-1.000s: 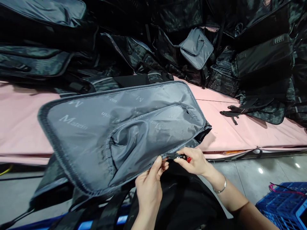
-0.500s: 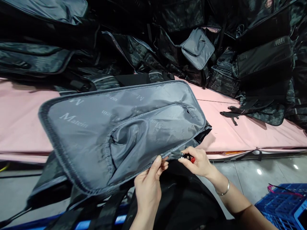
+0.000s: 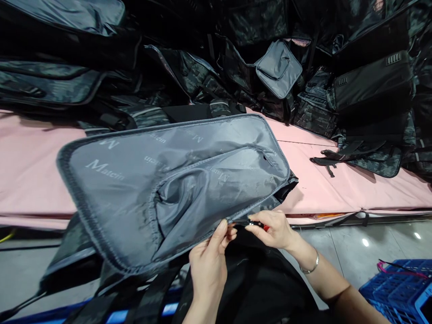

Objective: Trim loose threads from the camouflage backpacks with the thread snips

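A grey lined bag panel with pale printed lettering is held up in front of me, its inner pocket bulging. My left hand pinches the panel's lower bound edge between thumb and fingers. My right hand, with a bangle on the wrist, is closed on a small black tool with a red part, its tip against the same edge just right of my left thumb. Black fabric lies below both hands.
A pink table top runs across behind the panel. Piles of black and camouflage bags and a grey pouch cover its far side. A blue plastic crate sits at the lower right on the grey floor.
My right hand has shifted slightly left and right along the panel's edge with the small tool. The panel and my left hand have stayed nearly still.
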The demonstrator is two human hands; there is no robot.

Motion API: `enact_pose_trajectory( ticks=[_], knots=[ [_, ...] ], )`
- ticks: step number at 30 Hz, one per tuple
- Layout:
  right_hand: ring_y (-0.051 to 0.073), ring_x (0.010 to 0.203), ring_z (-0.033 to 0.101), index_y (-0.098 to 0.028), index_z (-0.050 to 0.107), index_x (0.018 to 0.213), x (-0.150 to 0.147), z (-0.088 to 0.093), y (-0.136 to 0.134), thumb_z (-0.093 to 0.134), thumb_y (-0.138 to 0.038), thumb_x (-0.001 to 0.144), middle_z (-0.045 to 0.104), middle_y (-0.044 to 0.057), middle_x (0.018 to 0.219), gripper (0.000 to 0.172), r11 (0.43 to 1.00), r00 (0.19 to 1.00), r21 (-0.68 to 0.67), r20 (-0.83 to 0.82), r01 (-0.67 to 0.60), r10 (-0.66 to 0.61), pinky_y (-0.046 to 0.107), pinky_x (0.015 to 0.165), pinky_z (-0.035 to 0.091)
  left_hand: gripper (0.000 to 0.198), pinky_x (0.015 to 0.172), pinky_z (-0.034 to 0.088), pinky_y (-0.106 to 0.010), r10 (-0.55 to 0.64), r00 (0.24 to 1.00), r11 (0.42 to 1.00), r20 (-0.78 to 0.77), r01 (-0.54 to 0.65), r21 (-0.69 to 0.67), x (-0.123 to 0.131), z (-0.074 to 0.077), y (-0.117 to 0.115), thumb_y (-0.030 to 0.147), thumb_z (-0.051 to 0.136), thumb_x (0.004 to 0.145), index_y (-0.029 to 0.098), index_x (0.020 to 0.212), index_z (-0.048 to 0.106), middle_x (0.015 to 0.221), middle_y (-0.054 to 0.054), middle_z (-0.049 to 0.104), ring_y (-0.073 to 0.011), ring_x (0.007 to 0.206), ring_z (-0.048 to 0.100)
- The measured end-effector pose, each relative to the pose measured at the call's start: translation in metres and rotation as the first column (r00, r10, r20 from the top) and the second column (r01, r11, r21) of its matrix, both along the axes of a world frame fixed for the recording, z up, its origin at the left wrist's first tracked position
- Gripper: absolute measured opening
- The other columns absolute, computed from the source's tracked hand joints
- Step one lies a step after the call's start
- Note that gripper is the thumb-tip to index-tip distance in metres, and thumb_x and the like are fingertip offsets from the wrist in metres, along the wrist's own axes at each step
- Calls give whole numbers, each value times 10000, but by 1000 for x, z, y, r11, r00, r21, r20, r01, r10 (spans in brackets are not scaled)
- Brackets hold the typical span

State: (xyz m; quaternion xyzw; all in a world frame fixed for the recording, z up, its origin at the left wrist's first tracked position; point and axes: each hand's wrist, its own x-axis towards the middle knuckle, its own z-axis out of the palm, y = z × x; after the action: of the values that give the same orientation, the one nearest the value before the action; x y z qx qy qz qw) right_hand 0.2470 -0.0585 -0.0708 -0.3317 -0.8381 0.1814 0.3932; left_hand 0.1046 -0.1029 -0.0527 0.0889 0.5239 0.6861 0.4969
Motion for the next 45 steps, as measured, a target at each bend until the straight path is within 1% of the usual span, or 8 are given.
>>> enact_pose_trajectory(
  ticks=[3, 10, 15, 19, 23, 33, 39, 45],
  knots=[
    [125, 577, 621, -175, 617, 874, 1, 2, -4, 487, -392, 894, 684, 41, 711, 254, 1000, 1000, -2, 3, -9, 9, 218, 543, 470, 253, 534, 483, -243, -9, 1000, 1000, 16, 9, 0, 0, 0, 0, 292, 819, 496, 115, 603, 674, 650, -64, 676, -137, 590, 582],
    [135, 602, 630, -158, 621, 896, 13, 10, -7, 483, -353, 901, 678, 45, 703, 239, 986, 986, -15, -9, 166, -167, 225, 582, 489, 277, 543, 479, -242, -16, 1000, 1000, 15, 16, -25, 1, 2, 0, 308, 824, 493, 105, 617, 683, 659, -81, 684, -135, 587, 582],
    [138, 631, 643, -155, 625, 919, 11, 7, -3, 517, -354, 889, 692, 51, 743, 229, 996, 996, 21, -20, 87, -87, 219, 574, 483, 281, 537, 480, -242, -6, 1000, 1000, 13, 6, -23, 1, 3, 0, 308, 828, 482, 107, 615, 683, 660, -77, 683, -136, 591, 581],
    [135, 635, 640, -160, 617, 929, 5, 3, 0, 515, -369, 886, 697, 52, 771, 236, 999, 999, -7, -18, 45, -45, 220, 583, 485, 287, 528, 482, -239, -1, 1000, 1000, 15, 1, -16, 0, 3, 0, 307, 833, 463, 112, 612, 684, 651, -64, 676, -132, 585, 577],
    [140, 680, 647, -175, 607, 931, 3, 2, 2, 492, -387, 895, 699, 55, 804, 245, 999, 1000, -39, 11, 27, -26, 227, 621, 491, 281, 528, 484, -232, 4, 1000, 1000, 16, -4, -26, 0, 4, 0, 307, 832, 461, 116, 602, 681, 644, -58, 671, -129, 586, 578],
    [135, 637, 648, -170, 624, 895, 0, 6, -5, 503, -363, 891, 703, 49, 771, 228, 1000, 1000, -17, -11, 12, -12, 223, 587, 485, 246, 513, 489, -255, 5, 1000, 1000, -7, -5, -7, 1, 5, 1, 284, 816, 477, 119, 582, 665, 619, -44, 645, -137, 570, 572],
    [135, 622, 639, -169, 614, 903, 4, 12, -13, 505, -334, 894, 691, 34, 745, 198, 988, 989, -48, 16, 147, -147, 222, 568, 455, 280, 534, 485, -250, -2, 1000, 1000, -2, 2, -15, 1, 2, 0, 304, 822, 477, 114, 624, 678, 672, -69, 675, -140, 595, 585],
    [142, 626, 619, -183, 597, 903, 5, 18, -22, 487, -363, 899, 666, 27, 715, 211, 973, 973, -92, 122, 209, -198, 232, 575, 437, 273, 557, 492, -261, 1, 1000, 1000, -27, -2, -26, 2, 2, 0, 308, 815, 485, 115, 616, 673, 675, -59, 668, -141, 604, 585]
  ],
)
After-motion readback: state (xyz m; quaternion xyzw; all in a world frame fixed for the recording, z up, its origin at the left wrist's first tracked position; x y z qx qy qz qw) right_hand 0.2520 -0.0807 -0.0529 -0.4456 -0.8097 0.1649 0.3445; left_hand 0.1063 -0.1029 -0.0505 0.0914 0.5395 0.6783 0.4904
